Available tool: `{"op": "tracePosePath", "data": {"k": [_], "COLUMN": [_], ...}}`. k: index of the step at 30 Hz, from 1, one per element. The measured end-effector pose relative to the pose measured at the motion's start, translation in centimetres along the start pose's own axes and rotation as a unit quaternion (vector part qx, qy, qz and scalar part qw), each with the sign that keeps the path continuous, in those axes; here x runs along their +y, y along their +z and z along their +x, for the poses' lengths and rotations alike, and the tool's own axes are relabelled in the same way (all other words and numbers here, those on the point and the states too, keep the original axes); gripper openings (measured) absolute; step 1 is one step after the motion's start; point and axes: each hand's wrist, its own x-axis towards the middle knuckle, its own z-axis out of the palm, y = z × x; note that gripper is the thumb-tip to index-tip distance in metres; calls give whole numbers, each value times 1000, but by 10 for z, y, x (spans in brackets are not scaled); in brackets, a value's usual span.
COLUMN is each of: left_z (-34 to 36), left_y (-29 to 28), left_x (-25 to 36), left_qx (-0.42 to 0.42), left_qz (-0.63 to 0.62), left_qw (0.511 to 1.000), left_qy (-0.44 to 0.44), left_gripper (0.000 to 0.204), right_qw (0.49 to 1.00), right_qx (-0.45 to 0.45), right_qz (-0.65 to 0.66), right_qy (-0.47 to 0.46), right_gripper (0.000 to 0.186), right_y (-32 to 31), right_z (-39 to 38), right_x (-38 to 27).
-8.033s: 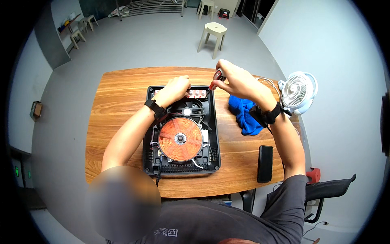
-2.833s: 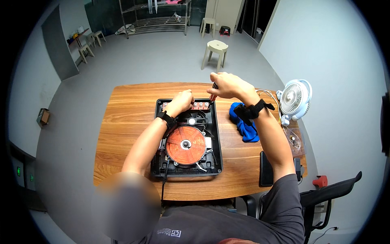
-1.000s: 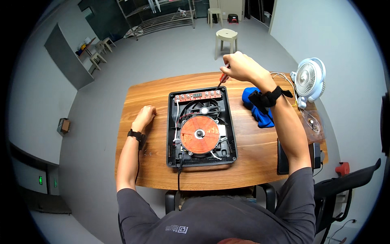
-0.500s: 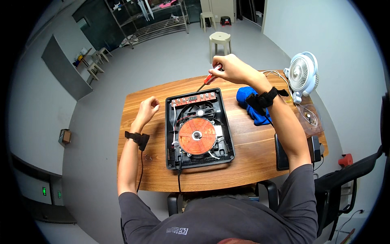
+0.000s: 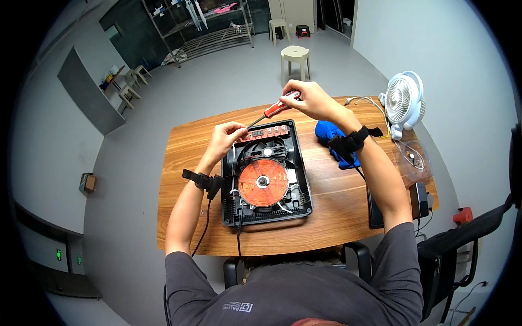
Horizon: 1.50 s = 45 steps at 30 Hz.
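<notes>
An opened induction cooker [image 5: 302, 179] lies on the table, its black housing showing a round copper coil [image 5: 253, 187], a cooling fan [image 5: 254, 150] and a red control board [image 5: 276, 132] along the far edge. My right hand [image 5: 311, 100] is closed round the red handle of a screwdriver [image 5: 279, 107], its shaft slanting down to the left. The tip meets the far left corner of the cooker, by the board's end. There my left hand [image 5: 223, 140] has its fingers pinched together beside the tip; whatever they hold is hidden.
A blue cloth bundle [image 5: 328, 132] sits right of the cooker, under my right forearm. White desk fan [image 5: 401, 100], cables [image 5: 375, 101] and a clear plastic bag [image 5: 416, 160] occupy the right side. A black power cord [image 5: 239, 239] runs over the table's near edge.
My left hand has moved right and away from me, from beside the cooker to its far left corner. The screwdriver tip has shifted left, and its handle lies flatter.
</notes>
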Motion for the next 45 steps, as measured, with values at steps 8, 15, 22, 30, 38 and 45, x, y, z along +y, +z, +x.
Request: {"op": "tracePosePath", "data": {"k": [8, 15, 22, 30, 38, 45], "left_z": [5, 4, 2, 2, 4, 16], "left_y": [5, 6, 8, 11, 14, 20], "left_x": [-1, -3, -2, 0, -1, 12], "left_qx": [-8, -13, 7, 43, 30, -52], "left_qz": [-36, -63, -86, -130, -145, -119], "left_qw": [999, 998, 996, 990, 989, 991], "left_qy": [3, 2, 7, 20, 23, -4], "left_gripper": [17, 15, 15, 16, 18, 26], "right_qw": [1000, 1000, 1000, 1000, 998, 991], "right_qx": [8, 8, 12, 16, 6, -23], "right_qz": [15, 3, 3, 12, 38, 77], "right_qy": [4, -3, -7, 0, 53, 110], "right_gripper": [34, 35, 34, 35, 35, 34], "right_y": [-7, -5, -5, -6, -11, -28], "right_z": [-3, -3, -3, -4, -8, -13], "right_x": [1, 2, 2, 1, 0, 3]}}
